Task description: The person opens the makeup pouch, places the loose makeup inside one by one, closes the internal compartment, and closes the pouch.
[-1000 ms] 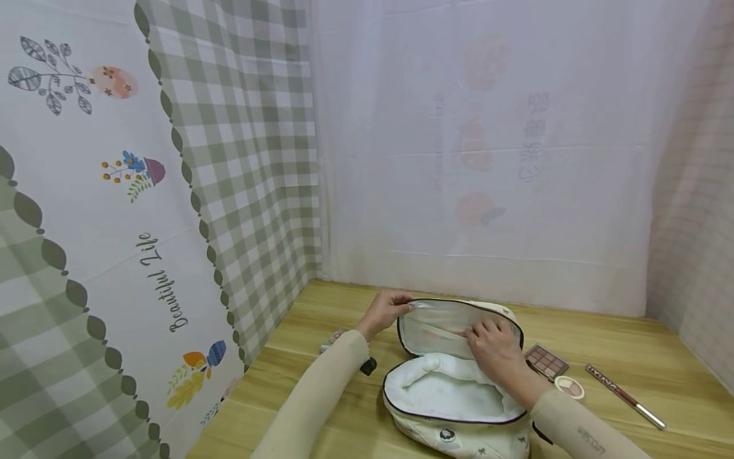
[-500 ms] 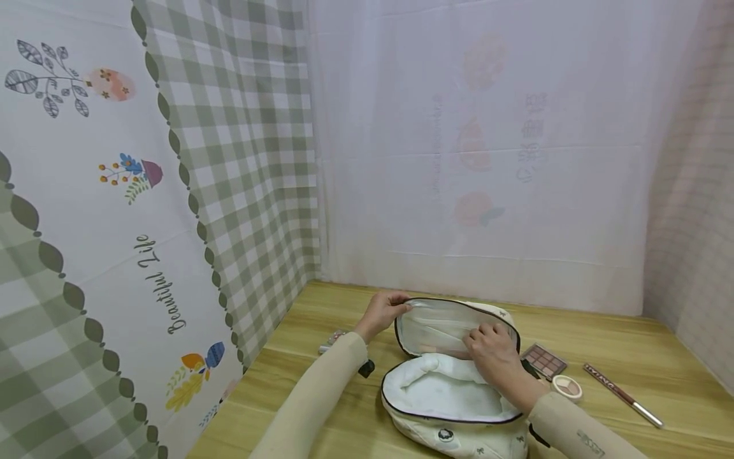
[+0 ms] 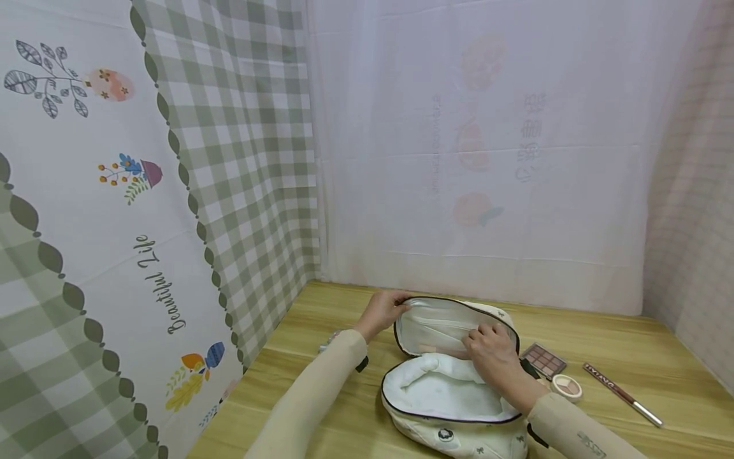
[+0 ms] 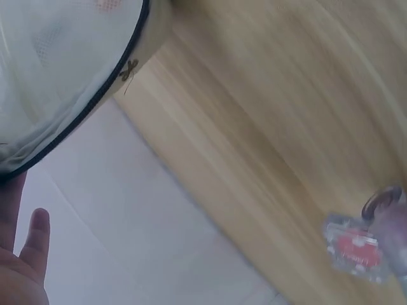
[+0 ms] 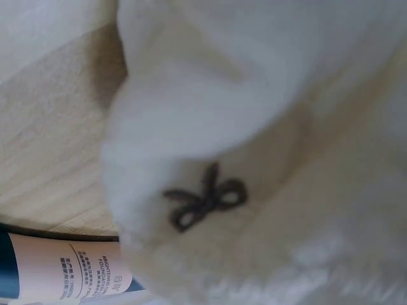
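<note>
A cream cosmetic bag (image 3: 453,433) stands with its lid (image 3: 438,312) raised, showing a white padded inside. My left hand (image 3: 383,313) pinches the lid's rim at its upper left corner; in the left wrist view part of that hand (image 4: 22,254) lies under the dark-edged rim. Against the lid's inner pocket (image 3: 436,335) is my right hand (image 3: 492,350), fingers curled at the pocket's edge, fingertips partly hidden. Low behind the pocket's sheer front shows a pinkish shape (image 3: 427,349), its kind unclear. The right wrist view holds the bag's bow-printed side (image 5: 206,197).
Right of the bag lie an eyeshadow palette (image 3: 545,361), a round three-colour compact (image 3: 566,387) and a brown pencil-like stick (image 3: 622,394). A pink foundation tube (image 5: 70,267) lies beside the bag. Small clear-packed items (image 4: 356,251) sit left. Cloth walls surround the wooden table (image 3: 608,338).
The pinkish shape, earlier near my right fingers, now shows lower left in the lid pocket. My right hand stays at the pocket's edge; my left still holds the rim.
</note>
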Available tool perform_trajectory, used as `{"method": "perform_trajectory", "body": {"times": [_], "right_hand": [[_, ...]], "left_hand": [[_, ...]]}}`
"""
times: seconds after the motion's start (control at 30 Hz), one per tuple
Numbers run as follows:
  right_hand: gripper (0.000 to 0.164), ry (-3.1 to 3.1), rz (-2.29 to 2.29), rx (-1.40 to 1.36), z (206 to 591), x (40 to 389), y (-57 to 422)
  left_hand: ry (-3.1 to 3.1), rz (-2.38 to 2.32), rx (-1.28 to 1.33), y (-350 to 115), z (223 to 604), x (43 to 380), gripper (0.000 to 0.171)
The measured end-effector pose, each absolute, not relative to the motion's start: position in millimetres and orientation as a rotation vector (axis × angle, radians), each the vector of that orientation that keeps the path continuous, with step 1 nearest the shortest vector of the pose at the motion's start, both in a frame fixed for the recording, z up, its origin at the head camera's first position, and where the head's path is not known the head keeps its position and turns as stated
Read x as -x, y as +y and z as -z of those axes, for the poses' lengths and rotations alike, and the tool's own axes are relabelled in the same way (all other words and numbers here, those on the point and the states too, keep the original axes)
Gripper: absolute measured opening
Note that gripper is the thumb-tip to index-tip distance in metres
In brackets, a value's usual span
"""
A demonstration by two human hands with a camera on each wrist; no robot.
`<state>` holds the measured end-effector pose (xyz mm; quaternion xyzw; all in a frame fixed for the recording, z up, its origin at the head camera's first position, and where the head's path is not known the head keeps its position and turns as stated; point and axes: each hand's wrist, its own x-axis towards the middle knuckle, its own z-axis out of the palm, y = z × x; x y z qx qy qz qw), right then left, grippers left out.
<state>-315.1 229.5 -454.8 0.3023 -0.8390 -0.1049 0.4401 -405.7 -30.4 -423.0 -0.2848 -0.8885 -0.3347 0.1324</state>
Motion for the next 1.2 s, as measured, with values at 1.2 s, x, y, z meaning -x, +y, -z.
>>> {"method": "perform_trajectory", "body": {"times": [1.2], "right_hand": [[0.029, -2.053, 0.023, -0.727, 451, 294, 253]], "left_hand": [[-2.573, 0.933, 0.859, -32, 424, 403, 0.023]]}}
